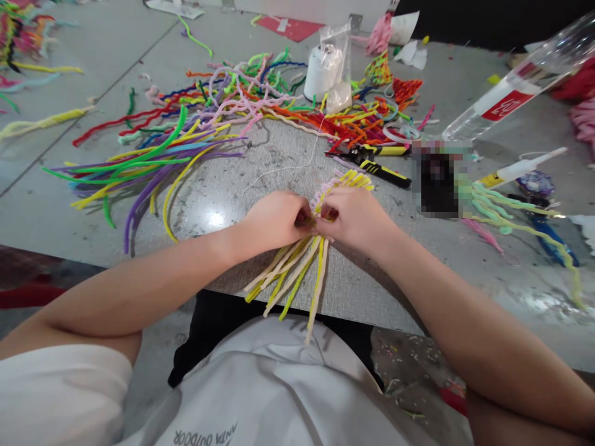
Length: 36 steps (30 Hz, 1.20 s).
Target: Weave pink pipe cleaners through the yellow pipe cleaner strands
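Observation:
Both hands meet over a woven piece of yellow and pale pink fuzzy stems [356,179] near the table's front edge. Its loose yellow and cream ends [290,279] fan out toward the body, below the fingers. My left hand [279,217] pinches the piece from the left, fingertips pressed together. From the right, my right hand [353,217] grips it with curled fingers, close against the left fingertips. The woven part shows beyond the right hand; the spot between the fingertips is mostly hidden. A thin white thread [283,167] lies on the table just beyond the hands.
Colourful stems [153,161] lie at left, with a tangled pile [251,93] behind. A white thread spool [320,73] stands at the back. Yellow-black pliers [383,173], a clear bottle [497,102], a glue tube [520,168] and green stems [506,207] lie at right.

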{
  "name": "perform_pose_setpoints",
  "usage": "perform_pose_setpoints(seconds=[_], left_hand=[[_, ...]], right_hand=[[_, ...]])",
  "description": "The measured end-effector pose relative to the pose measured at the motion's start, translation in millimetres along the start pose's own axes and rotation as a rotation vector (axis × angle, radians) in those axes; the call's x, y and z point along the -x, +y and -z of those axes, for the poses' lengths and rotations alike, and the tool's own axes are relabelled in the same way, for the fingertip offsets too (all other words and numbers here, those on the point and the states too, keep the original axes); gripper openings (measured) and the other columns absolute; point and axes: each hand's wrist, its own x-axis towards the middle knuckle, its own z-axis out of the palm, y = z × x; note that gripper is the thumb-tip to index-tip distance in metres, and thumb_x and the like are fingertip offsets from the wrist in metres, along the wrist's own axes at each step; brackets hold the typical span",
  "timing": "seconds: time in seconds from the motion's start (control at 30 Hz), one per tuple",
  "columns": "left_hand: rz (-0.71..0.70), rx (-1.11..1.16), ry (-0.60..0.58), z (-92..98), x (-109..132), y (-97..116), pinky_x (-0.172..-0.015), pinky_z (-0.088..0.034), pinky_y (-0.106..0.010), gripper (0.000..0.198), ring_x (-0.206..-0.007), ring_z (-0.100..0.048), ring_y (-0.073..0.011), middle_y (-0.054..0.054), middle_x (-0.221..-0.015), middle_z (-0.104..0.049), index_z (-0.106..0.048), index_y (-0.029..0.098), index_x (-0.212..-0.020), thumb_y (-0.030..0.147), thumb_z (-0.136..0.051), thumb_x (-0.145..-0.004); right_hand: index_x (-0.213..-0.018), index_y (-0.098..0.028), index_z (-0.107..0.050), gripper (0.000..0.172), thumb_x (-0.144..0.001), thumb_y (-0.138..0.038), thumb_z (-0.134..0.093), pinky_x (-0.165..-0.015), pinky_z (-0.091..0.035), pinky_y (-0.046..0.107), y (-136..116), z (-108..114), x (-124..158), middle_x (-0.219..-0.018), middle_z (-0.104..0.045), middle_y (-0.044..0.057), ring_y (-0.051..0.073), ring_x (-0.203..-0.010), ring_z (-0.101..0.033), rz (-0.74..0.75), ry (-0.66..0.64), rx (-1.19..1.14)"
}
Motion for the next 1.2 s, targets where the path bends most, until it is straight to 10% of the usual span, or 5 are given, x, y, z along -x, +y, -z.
perform_pose_setpoints(seconds=[1.2], left_hand=[[-0.419,-0.165,-0.067,1.3,2,-13,-0.092,-0.054,-0.036,0.024,-0.101,-0.072,-0.0240,-0.009,-0.109,-0.076,-0.086,0.024,-0.121,0.032,-0.067,-0.109]], right_hand=[[-0.078,-0.023,-0.065,0.013,-0.078,-0.013,-0.074,-0.086,-0.053,0.041,5,2,22,-0.093,-0.072,0.009,0.028,-0.092,-0.068,0.058,0.022,-0.096]])
